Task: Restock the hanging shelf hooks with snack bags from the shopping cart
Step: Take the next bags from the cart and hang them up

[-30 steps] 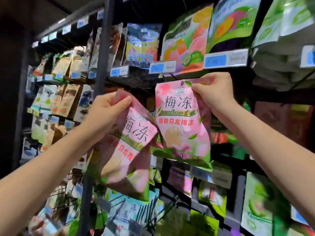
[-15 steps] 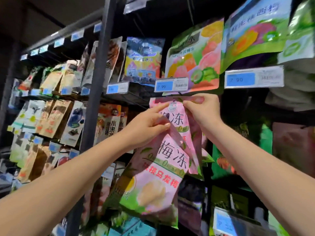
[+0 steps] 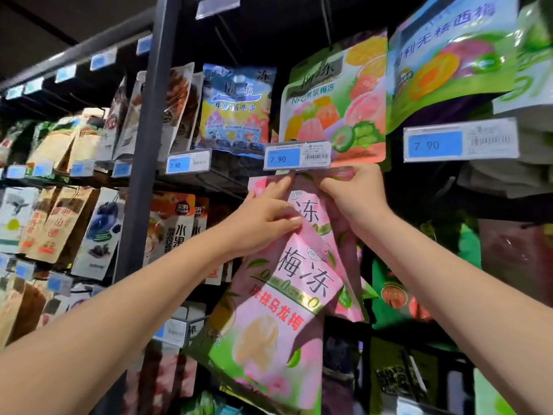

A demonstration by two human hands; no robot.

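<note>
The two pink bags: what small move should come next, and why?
Probably the right hand should seat the rear pink bag on its hook. It pinches that bag's top edge just under the price tag, while the left hand grips the front pink bag, not yet hung. The hook is hidden.

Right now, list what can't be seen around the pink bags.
The hook: head view, behind price tag and right hand.
Hang hole of rear pink bag: head view, covered by right hand.
Top of front pink bag: head view, under left hand.
Blurred, head view: far-left shelf labels.
</note>
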